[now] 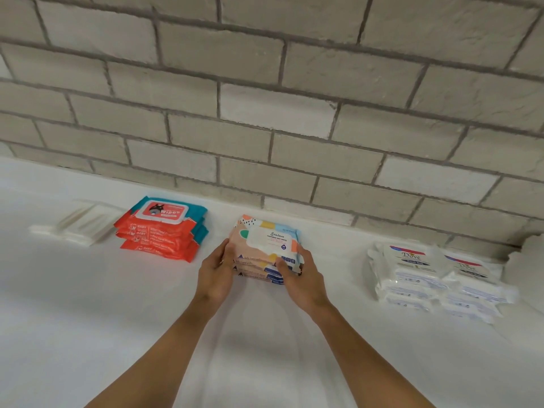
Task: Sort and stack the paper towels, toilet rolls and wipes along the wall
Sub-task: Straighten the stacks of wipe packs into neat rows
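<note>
A stack of pastel patterned wet-wipe packs (pixel 266 245) lies on the white surface near the wall, in the middle of the view. My left hand (pixel 216 270) presses its left side and my right hand (pixel 300 275) grips its front right corner, thumb on the edge. To the left sits a stack of red and teal baby wipe packs (pixel 163 231). Further left lies a pile of clear-wrapped white packs (pixel 78 226). At the right, white Dove wipe packs (pixel 435 278) are stacked in two side-by-side piles.
A grey brick wall (pixel 270 113) runs behind the row of stacks. The white cloth-covered surface (pixel 88 319) spreads toward me. A white crumpled edge (pixel 527 266) shows at the far right by the wall.
</note>
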A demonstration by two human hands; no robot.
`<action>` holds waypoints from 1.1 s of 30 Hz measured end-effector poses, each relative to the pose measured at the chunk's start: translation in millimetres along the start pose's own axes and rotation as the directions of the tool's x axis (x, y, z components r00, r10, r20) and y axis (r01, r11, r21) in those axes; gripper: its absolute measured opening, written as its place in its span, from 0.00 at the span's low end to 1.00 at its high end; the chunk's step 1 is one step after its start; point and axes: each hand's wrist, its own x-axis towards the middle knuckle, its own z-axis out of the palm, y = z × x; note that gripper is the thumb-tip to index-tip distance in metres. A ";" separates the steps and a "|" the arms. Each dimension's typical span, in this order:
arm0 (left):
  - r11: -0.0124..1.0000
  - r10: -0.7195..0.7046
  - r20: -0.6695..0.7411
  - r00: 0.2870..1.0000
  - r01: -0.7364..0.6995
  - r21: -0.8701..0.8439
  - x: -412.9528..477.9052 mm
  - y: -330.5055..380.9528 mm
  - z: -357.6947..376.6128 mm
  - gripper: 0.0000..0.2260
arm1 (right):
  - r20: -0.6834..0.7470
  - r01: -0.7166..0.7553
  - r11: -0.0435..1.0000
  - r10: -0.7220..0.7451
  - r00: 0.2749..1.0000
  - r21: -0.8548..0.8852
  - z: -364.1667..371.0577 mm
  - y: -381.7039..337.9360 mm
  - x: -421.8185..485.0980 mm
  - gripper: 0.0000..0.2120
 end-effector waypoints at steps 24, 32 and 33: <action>0.999 -0.024 0.035 0.999 0.026 -0.041 9.3 8.6 -30.6 0.11 | -0.036 -0.004 0.999 0.002 0.999 -0.039 40.9 -16.8 0.1 0.32; 0.998 -0.019 0.078 0.997 0.024 -0.062 5.3 13.6 -34.9 0.14 | -0.096 -0.006 1.000 0.008 0.995 0.019 48.1 -12.3 -7.0 0.34; 0.997 -0.022 0.067 0.998 0.027 -0.070 4.4 11.5 -35.2 0.15 | -0.112 -0.002 1.000 0.004 0.994 0.015 50.5 -11.0 -6.5 0.35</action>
